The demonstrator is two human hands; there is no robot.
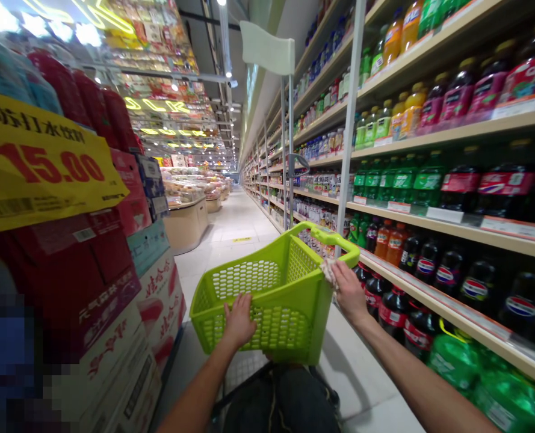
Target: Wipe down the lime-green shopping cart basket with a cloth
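Note:
In front of me is a lime-green plastic shopping cart (267, 300), its basket pierced with rows of holes. My left hand (241, 322) grips the near side of the basket, with the fingers at its top rim. A crumpled, whitish cloth (328, 273) is in my right hand (348, 291), pressed against the corner below the cart's handle (325, 234). The fingers of that hand are closed round the cloth. My dark-clothed legs are below the basket, and the cart's underside is mostly hidden.
Shelves (411, 144) of soft drink bottles line the right side. Stacked drink cartons (127, 288) with a yellow price sign (46, 162) stand close on the left. A tiled aisle (231, 216) runs ahead past display counters (186, 222).

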